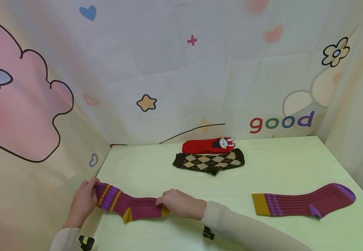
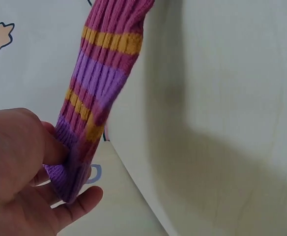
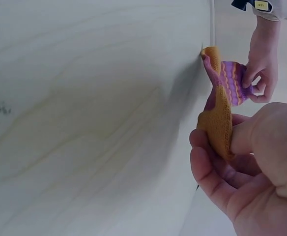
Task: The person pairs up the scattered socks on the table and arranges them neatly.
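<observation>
A striped magenta sock (image 1: pixel 142 206) with purple and mustard bands stretches between both hands at the table's left side. My left hand (image 1: pixel 85 200) pinches its purple cuff, which shows close up in the left wrist view, where the ribbed leg (image 2: pixel 101 73) rises from the fingers. At the other end my right hand (image 1: pixel 179 203) grips the mustard toe (image 3: pixel 217 123), held between thumb and fingers in the right wrist view. The sock appears lifted off the surface, with a shadow below it.
On the pale green table (image 1: pixel 137 170), an argyle sock (image 1: pixel 209 162) lies at the back beside a folded red sock (image 1: pixel 198 146). A maroon sock (image 1: pixel 297 204) with a mustard cuff lies flat at the right. Printed curtains (image 1: pixel 175 69) enclose the back and sides.
</observation>
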Action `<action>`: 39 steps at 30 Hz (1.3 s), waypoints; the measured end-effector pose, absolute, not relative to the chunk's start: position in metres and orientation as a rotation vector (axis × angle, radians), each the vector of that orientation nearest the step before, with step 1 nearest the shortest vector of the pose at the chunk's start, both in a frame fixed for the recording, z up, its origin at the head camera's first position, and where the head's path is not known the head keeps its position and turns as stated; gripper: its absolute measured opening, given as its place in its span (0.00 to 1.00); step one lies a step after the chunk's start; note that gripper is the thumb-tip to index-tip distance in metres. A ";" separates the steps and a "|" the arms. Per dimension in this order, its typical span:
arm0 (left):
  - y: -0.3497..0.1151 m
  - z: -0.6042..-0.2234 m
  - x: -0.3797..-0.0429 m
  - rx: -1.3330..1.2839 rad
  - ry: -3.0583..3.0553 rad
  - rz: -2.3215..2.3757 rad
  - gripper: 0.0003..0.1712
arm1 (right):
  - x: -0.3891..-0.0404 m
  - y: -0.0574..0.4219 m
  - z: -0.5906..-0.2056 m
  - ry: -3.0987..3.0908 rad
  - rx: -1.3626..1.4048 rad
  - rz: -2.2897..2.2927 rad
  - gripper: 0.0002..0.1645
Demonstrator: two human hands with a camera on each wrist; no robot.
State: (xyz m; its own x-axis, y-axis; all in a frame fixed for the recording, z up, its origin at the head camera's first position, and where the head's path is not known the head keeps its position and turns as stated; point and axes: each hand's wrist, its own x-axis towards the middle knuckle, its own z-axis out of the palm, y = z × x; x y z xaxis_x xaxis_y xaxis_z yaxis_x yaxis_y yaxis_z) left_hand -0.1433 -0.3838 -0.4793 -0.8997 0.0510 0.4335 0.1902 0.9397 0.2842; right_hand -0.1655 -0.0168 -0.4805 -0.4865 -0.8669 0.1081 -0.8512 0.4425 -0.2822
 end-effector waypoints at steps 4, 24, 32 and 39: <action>-0.381 -0.477 -0.145 -0.251 -2.582 -0.452 0.14 | -0.165 -0.010 -0.477 2.617 -1.586 -0.463 0.18; -0.361 -0.461 -0.146 -0.321 -2.560 -0.518 0.12 | -0.165 0.023 -0.464 2.672 -1.556 -0.488 0.16; -0.348 -0.458 -0.146 -0.377 -2.538 -0.518 0.12 | -0.165 0.040 -0.462 2.679 -1.497 -0.538 0.19; -0.338 -0.458 -0.150 -0.411 -2.501 -0.519 0.12 | -0.164 0.056 -0.460 2.689 -1.422 -0.565 0.28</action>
State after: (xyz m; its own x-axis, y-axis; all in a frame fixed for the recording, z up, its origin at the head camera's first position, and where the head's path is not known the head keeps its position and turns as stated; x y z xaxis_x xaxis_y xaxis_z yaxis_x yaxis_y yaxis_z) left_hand -0.1500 -0.3378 -0.4577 -0.8033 0.1782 0.5683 0.3896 0.8789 0.2752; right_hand -0.1640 0.0560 -0.4596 -0.5766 -0.8071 0.1268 -0.7899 0.5111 -0.3390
